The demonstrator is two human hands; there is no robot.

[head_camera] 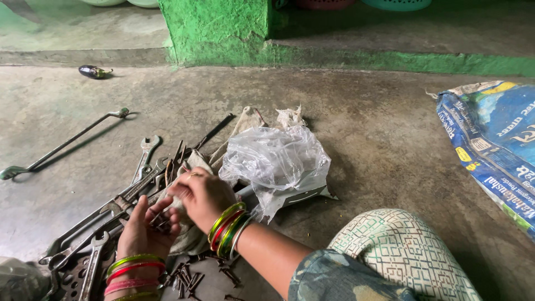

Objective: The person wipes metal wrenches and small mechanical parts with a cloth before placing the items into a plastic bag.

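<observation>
My left hand (144,229) is cupped palm-up low in the head view, holding several small dark nails or screws (161,226). My right hand (202,196) hovers just above it, fingers pinched together over the cupped palm; whether it grips a nail is hidden. Both wrists wear coloured bangles. More dark nails (192,278) lie scattered on the floor below my hands. A pile of wrenches and spanners (125,198) lies just left of my hands.
A crumpled clear plastic bag (276,161) on cloth lies right of the hands. A long bent metal rod (61,145) rests far left, a small dark object (93,71) beyond it. A blue printed sack (493,139) lies right. My patterned knee (398,251) is lower right. A green step (223,33) rises behind.
</observation>
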